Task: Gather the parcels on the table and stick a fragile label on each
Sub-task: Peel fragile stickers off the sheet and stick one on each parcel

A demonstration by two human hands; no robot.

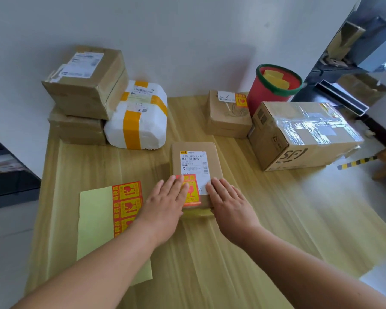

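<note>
1 flat parcel [196,168] lies at the centre of the table [243,253], directly ahead of the person, with its long axis running from the near edge away toward the wall. A fragile label [194,198] sits on the near end of its top face, overlapping the white shipping slip.

The left hand [165,204] lies flat, fingers straight and together, fingertips pressing on the label's left half. The right hand [228,201] is also flat, fingers extended, resting on the parcel's near right corner. Neither hand grips anything.

Judgement: the label is being smoothed down. This parcel is close to done.

The sticker sheet [98,219] lies just left of the left hand, partly under that forearm. At least 3 labels remain in its right column; any further ones are hidden by the arm.

Far left, 2 stacked brown cartons [83,92] and a white taped parcel [138,123] touch one another — none shows a fragile label from this angle. Far right, a small brown parcel [228,117] carries one. The large carton [303,134] shows a red-yellow patch on its far top corner, probably a label, though glare on the tape prevents confirmation.

The next parcels lie forward and to the left — the left hand is nearer, both to them and to the sheet.

A red bin [274,90] stands behind the right group.
</note>
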